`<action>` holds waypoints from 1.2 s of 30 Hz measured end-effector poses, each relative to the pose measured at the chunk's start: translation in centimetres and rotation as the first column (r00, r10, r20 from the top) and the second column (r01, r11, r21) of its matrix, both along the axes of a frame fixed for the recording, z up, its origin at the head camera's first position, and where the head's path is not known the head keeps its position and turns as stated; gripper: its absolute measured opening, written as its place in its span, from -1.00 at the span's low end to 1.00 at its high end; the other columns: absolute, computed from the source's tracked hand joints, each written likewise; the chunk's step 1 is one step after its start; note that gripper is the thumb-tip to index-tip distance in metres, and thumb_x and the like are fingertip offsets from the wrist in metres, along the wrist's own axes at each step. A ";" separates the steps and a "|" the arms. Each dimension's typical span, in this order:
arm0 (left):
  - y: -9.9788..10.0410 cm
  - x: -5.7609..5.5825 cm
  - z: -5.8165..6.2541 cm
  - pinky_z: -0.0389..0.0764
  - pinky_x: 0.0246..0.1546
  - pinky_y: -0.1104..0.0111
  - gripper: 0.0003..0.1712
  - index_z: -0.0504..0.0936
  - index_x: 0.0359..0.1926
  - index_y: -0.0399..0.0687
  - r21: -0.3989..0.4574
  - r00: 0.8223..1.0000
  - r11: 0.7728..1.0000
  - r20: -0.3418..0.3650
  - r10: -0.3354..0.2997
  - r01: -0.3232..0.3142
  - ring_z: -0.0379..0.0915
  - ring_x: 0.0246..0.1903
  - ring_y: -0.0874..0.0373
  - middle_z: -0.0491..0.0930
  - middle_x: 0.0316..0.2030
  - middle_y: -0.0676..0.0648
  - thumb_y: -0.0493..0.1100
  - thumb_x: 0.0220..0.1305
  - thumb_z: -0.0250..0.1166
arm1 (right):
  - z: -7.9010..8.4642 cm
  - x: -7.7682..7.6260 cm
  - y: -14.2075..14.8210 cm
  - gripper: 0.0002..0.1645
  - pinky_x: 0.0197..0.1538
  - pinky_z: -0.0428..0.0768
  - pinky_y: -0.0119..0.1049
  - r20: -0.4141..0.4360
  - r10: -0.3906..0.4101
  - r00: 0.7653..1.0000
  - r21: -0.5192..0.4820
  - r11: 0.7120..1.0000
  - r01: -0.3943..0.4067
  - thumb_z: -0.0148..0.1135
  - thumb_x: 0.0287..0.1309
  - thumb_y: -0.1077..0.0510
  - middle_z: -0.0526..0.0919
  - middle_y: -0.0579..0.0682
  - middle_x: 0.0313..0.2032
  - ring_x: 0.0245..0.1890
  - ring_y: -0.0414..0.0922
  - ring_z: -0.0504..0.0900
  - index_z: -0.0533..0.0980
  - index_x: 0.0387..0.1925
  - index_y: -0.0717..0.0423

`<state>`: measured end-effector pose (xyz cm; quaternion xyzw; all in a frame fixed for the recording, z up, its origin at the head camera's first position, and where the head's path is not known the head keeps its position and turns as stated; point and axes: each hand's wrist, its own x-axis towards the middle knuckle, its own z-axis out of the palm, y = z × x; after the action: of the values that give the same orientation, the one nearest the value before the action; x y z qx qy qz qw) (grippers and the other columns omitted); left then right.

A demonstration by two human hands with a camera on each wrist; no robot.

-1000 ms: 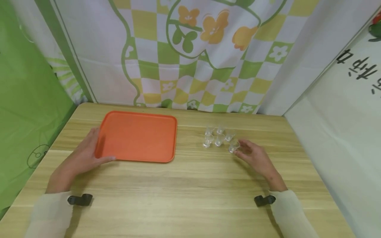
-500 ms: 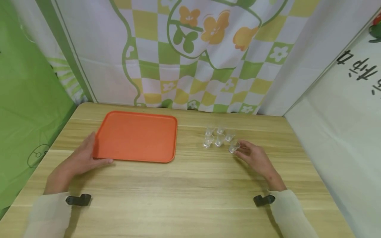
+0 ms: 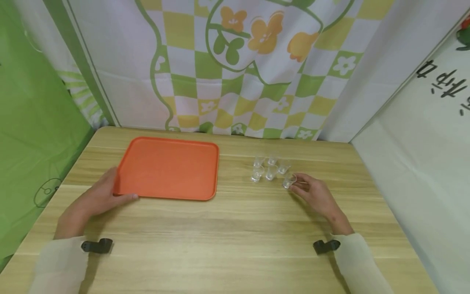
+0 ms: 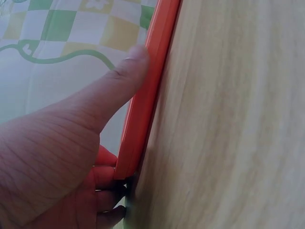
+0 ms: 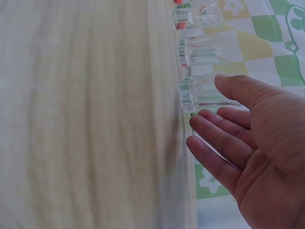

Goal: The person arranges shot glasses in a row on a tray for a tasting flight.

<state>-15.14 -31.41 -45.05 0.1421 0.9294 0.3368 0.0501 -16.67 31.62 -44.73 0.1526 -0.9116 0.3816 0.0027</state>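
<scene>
An orange rectangular tray (image 3: 167, 168) lies on the left of the wooden table. My left hand (image 3: 96, 199) rests at its near left corner, thumb stretched along the front rim (image 4: 151, 71) and the other fingers at the left side. On the right stand several small clear shot glasses (image 3: 271, 173) in two short rows. My right hand (image 3: 316, 194) pinches the nearest right shot glass (image 5: 205, 91), which stands upright at the end of the front row. In the right wrist view the thumb lies against this glass while the other fingers spread just beside it.
Wooden tabletop (image 3: 205, 245) stretches between the tray and the glasses and along the front. Behind the table hangs a checkered floral curtain (image 3: 253, 94). A green sheet (image 3: 33, 122) closes the left side, a white sheet with dark writing (image 3: 418, 163) the right.
My left hand has slid slightly toward me and to the left around the tray's corner, baring more of its left rim. The right hand and the glasses have hardly moved.
</scene>
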 end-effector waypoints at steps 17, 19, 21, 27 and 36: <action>-0.2 -0.2 0.1 0.19 0.25 -0.41 0.31 -0.16 0.61 -0.31 -0.044 0.998 0.999 0.053 0.026 -0.023 0.06 0.39 -0.48 0.05 0.48 -0.47 0.21 0.24 0.48 | 0.2 -0.3 -0.4 -0.53 -0.02 0.71 -0.16 -0.036 0.003 0.999 -0.009 1.000 -0.004 0.33 0.37 0.29 0.69 0.30 0.03 -0.02 0.20 0.73 0.49 0.23 0.39; -0.2 -0.2 0.1 0.19 0.25 -0.42 0.30 -0.15 0.62 -0.29 -0.039 0.999 0.999 0.048 0.023 -0.021 0.06 0.39 -0.48 0.06 0.48 -0.47 0.20 0.24 0.49 | 0.2 -0.3 -0.3 -0.54 -0.02 0.71 -0.15 -0.045 0.004 0.999 -0.006 1.000 -0.004 0.33 0.36 0.30 0.69 0.30 0.02 -0.02 0.21 0.73 0.50 0.22 0.39; -0.2 -0.2 0.1 0.19 0.25 -0.42 0.30 -0.15 0.62 -0.28 -0.034 0.999 0.999 0.044 0.020 -0.019 0.06 0.40 -0.48 0.06 0.48 -0.47 0.19 0.24 0.49 | 0.2 -0.3 -0.3 -0.56 -0.02 0.71 -0.14 -0.052 0.003 0.999 0.001 1.000 -0.003 0.33 0.36 0.30 0.70 0.30 0.01 -0.03 0.21 0.74 0.50 0.21 0.39; -0.1 0.0 0.3 0.17 0.26 -0.43 0.32 -0.19 0.63 -0.28 -0.071 0.998 0.997 0.053 0.037 -0.034 0.03 0.40 -0.53 0.02 0.50 -0.48 0.24 0.25 0.46 | 0.0 -0.3 -0.3 -0.56 -0.01 0.70 -0.18 -0.038 0.002 0.999 -0.019 1.000 -0.003 0.34 0.35 0.31 0.69 0.31 0.02 -0.03 0.20 0.74 0.51 0.19 0.39; -0.3 0.2 0.3 0.15 0.25 -0.45 0.33 -0.24 0.66 -0.15 -0.091 0.997 0.995 0.057 0.048 -0.043 0.01 0.41 -0.55 -0.04 0.54 -0.45 0.27 0.27 0.44 | -0.1 -0.2 -0.4 -0.60 -0.05 0.71 -0.23 -0.043 0.008 0.999 -0.048 0.999 -0.010 0.37 0.33 0.30 0.70 0.30 -0.01 -0.06 0.19 0.75 0.54 0.13 0.37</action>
<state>-14.90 -31.72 -44.79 0.1085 0.9448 0.2997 0.0764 -16.84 31.25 -44.86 0.1646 -0.9012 0.4003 0.0241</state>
